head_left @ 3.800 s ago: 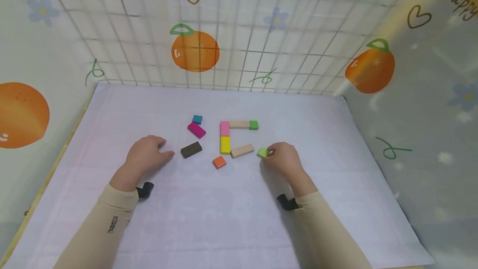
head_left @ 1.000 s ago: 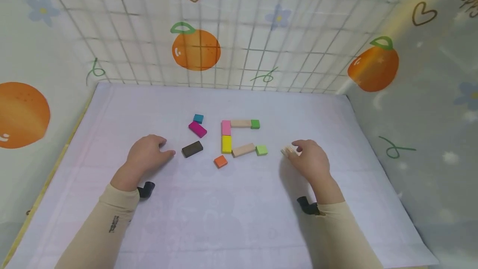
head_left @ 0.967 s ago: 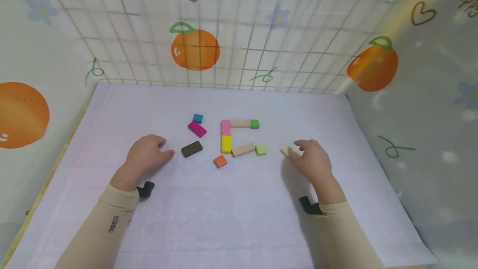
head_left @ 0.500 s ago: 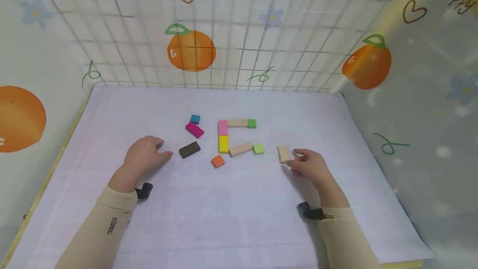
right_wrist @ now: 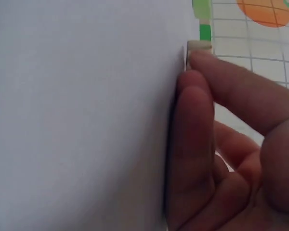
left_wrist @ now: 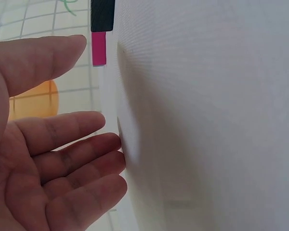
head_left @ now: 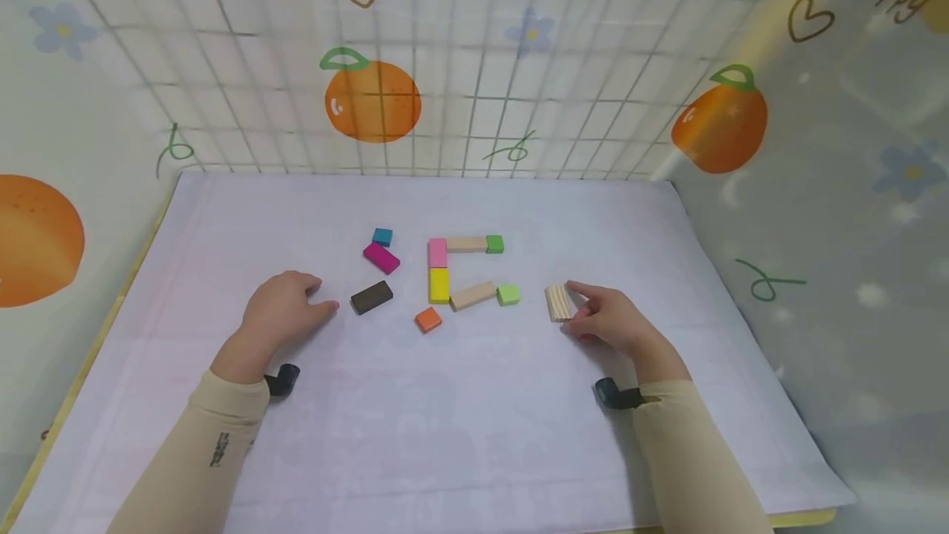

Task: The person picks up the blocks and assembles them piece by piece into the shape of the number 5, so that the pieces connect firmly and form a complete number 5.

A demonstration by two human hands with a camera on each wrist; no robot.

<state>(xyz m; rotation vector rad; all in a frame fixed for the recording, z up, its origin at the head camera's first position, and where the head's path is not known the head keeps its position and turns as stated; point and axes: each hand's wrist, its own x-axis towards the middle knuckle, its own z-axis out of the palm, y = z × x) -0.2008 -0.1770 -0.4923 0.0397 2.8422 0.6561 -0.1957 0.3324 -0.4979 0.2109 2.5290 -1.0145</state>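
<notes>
On the right of the table, my right hand (head_left: 614,321) pinches a pale striped wooden block (head_left: 558,303) lightly, thumb at its near end and index finger at its far end. The block lies flat. The thumb partly covers that wooden block (right_wrist: 198,46) in the right wrist view. My left hand (head_left: 278,311) rests at the left with fingers apart, holding nothing. Nearest to it is a dark brown block (head_left: 371,297). Mid-table, a pink block (head_left: 438,253), a yellow block (head_left: 439,285), two tan blocks, a green block (head_left: 495,244) and a light green block (head_left: 507,294) form a bracket shape.
An orange block (head_left: 427,320) lies just in front of the yellow one. Behind the dark brown block are a magenta block (head_left: 381,258) and a blue block (head_left: 382,236). A wire grid behind a printed curtain (head_left: 474,64) borders the white table (head_left: 415,435).
My right hand has left the light green block at the lower tan block's end. It has moved right, put the striped block down and shifted its fingers on it. The left hand stays.
</notes>
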